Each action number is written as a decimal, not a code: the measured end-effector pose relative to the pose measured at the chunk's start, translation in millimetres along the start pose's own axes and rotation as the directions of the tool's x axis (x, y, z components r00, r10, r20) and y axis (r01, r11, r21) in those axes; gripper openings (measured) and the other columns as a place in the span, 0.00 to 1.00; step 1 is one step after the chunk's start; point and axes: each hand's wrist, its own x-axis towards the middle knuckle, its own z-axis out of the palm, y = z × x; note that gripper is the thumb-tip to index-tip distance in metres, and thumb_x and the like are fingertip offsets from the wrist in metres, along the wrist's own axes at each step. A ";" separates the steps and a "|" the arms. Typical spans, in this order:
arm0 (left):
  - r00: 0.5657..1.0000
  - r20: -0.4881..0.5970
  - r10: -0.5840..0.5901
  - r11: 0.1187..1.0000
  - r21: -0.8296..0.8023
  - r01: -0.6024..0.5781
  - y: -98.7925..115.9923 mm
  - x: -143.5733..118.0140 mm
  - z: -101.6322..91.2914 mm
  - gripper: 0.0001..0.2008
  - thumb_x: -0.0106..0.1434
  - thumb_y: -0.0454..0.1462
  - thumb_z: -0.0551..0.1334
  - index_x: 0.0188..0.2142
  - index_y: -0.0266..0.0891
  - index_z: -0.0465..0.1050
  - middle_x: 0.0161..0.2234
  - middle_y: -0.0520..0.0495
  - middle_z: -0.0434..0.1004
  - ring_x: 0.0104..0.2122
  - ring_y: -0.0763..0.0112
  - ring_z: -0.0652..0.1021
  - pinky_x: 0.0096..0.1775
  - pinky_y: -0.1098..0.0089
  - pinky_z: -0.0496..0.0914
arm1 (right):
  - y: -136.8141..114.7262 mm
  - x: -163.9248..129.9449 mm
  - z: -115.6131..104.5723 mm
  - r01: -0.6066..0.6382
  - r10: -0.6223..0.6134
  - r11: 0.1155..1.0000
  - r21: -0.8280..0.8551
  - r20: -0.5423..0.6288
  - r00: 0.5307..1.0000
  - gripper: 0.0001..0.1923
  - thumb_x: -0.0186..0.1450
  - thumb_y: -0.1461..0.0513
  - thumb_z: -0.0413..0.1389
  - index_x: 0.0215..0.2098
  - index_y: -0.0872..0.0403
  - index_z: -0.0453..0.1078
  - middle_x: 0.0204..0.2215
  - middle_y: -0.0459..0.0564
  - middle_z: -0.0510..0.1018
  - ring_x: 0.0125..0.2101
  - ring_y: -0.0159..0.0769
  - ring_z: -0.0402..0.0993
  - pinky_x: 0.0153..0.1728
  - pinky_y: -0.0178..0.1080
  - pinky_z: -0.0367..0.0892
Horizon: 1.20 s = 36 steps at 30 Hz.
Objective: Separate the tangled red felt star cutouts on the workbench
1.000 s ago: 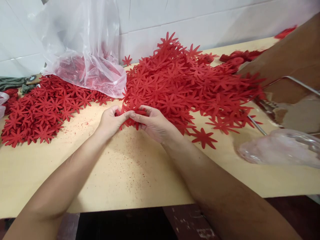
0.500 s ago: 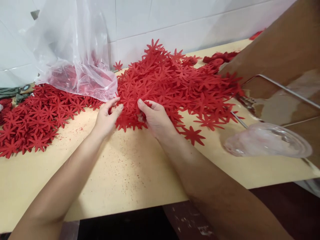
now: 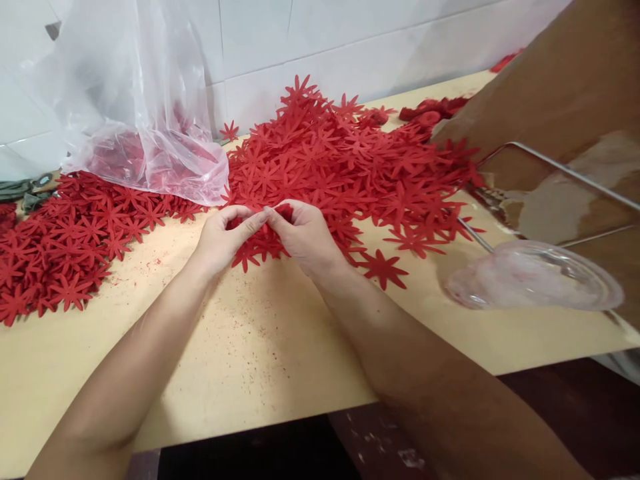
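A big heap of red star-shaped flower cutouts (image 3: 350, 160) lies on the pale wooden table (image 3: 260, 347) against the white tiled wall. At its near edge my left hand (image 3: 225, 237) and my right hand (image 3: 305, 237) meet, thumbs and forefingers touching. Both pinch the same small bunch of red cutouts (image 3: 260, 247) that hangs between and under the fingers. A second, flatter spread of red cutouts (image 3: 70, 233) covers the table to the left of my left hand. One single cutout (image 3: 383, 268) lies alone just right of my right wrist.
A clear plastic bag (image 3: 145, 127) holding more red cutouts slumps at the back left. At the right stand a brown cardboard box (image 3: 565, 87), a metal wire frame (image 3: 550, 167) and a clear plastic lid (image 3: 535, 277). Red dust specks the table in front.
My hands had spread apart and reached into the heap's edge half a second ago; now they have come back together, pinching a bunch of cutouts. The view shifted slightly.
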 end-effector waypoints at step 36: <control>0.940 -0.308 0.150 0.926 0.376 -0.025 -40.1 26.2 -32.0 0.17 0.55 0.27 0.59 0.46 0.37 0.69 0.44 0.43 0.71 0.46 0.67 0.72 0.53 0.61 0.64 | 0.4 16.8 -21.6 -0.185 0.202 0.963 0.194 -0.072 0.977 0.05 0.55 0.65 0.61 0.27 0.54 0.69 0.21 0.42 0.72 0.20 0.25 0.67 0.24 0.33 0.66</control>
